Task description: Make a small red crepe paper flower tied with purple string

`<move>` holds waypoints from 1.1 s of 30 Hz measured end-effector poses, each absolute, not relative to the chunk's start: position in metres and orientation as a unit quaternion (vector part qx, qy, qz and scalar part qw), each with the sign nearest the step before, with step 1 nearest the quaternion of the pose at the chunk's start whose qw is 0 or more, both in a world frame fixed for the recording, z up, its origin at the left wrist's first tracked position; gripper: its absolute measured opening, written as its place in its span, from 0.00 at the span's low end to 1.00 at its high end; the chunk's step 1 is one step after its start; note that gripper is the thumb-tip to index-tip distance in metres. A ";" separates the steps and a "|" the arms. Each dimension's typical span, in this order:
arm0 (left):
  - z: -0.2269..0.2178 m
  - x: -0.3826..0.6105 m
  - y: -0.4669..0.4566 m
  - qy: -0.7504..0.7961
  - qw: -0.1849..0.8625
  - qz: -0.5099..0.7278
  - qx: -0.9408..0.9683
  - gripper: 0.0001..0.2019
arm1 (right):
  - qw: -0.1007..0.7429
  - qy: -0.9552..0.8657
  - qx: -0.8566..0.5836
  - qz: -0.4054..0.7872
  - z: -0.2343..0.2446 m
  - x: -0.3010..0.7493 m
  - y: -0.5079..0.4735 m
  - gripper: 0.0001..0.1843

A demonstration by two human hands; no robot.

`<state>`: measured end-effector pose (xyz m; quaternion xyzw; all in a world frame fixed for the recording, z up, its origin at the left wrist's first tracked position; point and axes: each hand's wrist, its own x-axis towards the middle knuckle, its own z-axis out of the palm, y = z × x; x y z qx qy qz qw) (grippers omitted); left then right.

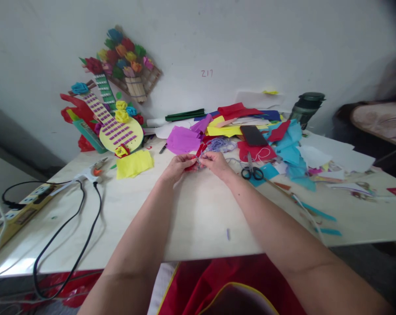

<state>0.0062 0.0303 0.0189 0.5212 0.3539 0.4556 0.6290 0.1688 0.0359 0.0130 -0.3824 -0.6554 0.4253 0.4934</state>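
Both my hands meet at the middle of the pale table. My left hand and my right hand have their fingers pinched together on a small piece of red paper between them. A tangle of purple thread lies just behind the hands. Black-handled scissors rest to the right of my right hand.
Coloured paper sheets are piled at the back: purple, yellow, blue, red. A dark phone, a green bottle, a paper guitar craft, a glue gun and a power strip with black cables lie around.
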 end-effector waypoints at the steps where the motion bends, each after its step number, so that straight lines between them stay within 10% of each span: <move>1: 0.018 0.008 0.030 0.357 0.614 0.464 0.530 0.13 | 0.498 -0.647 -0.385 0.430 0.012 0.169 0.037 0.08; 33: 0.012 0.011 0.035 0.361 0.651 0.472 0.473 0.10 | 0.575 -0.466 -0.379 0.555 0.022 0.163 0.031 0.06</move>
